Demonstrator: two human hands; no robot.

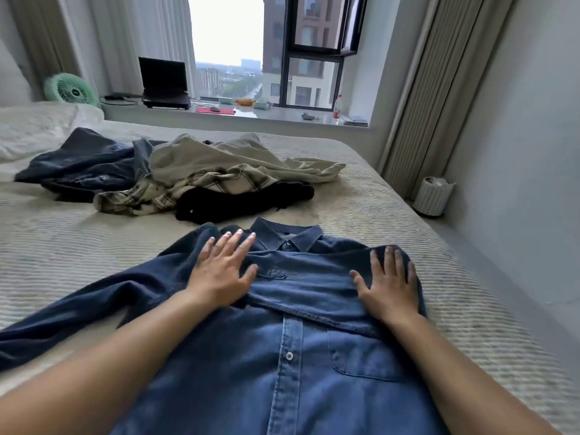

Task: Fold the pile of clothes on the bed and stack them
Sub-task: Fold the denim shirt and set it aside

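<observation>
Head view. A denim shirt (282,340) lies front-up, buttoned, at the near edge of the bed (62,246), collar pointing toward the far edge. Its right sleeve is folded across the chest; the other sleeve trails out toward the bed's left edge. The left hand (219,274) lies flat on the shoulder beside the collar, fingers spread wide, holding nothing. The right hand (389,281) lies flat on the folded sleeve at the opposite shoulder, fingers also straight and spread, pressing rather than gripping.

The unfolded pile (175,174) sits mid-bed, well apart from the shirt: a dark blue garment, a beige one, a plaid shirt and a black item, all heaped together. No folded stack is visible.

Judgement: the denim looks soft but fairly heavy, so it should hold a crease and stay put under a flat palm. The loose sleeve is best taken near the cuff and at the shoulder seam.
</observation>
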